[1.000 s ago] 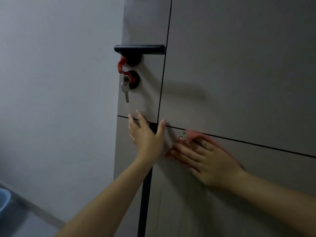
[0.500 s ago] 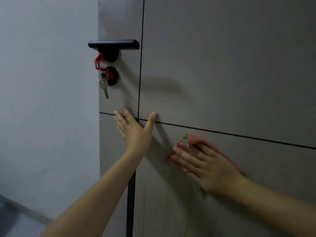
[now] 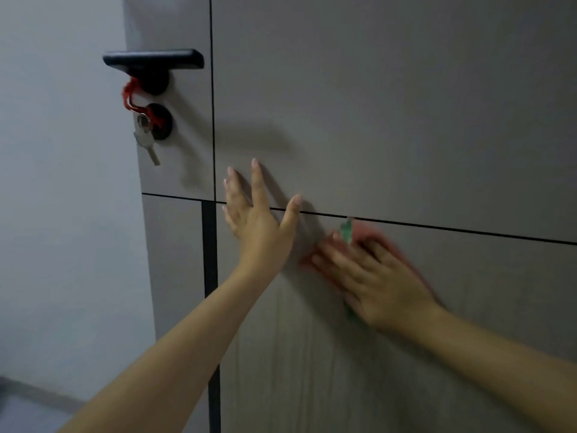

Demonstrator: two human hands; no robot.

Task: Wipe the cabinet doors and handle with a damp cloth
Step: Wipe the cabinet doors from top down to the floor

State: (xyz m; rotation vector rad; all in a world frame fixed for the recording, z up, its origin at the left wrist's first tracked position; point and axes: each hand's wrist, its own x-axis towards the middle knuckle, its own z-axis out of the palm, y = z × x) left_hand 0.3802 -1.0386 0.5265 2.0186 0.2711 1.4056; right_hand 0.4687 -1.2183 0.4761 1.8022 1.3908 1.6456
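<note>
two bare forearms reaching up from the bottom edge, elbows cut off. right hand point(image 3: 379, 276) blurred, fingers straight, pressing a pink cloth point(image 3: 367, 234) flat on the lower grey door panel point(image 3: 468, 292), just under the dark groove point(image 3: 452, 229). left hand point(image 3: 256, 217) splayed wide, bracing across that groove. farther up-left, black lever handle point(image 3: 153, 59), key point(image 3: 146, 142) on red cord point(image 3: 131, 95). pale wall point(image 3: 56, 214) beside the door edge.

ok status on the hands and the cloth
Left hand flat on door, open grip. Right hand pressing cloth below the seam. Handle untouched, nothing blocking.
</note>
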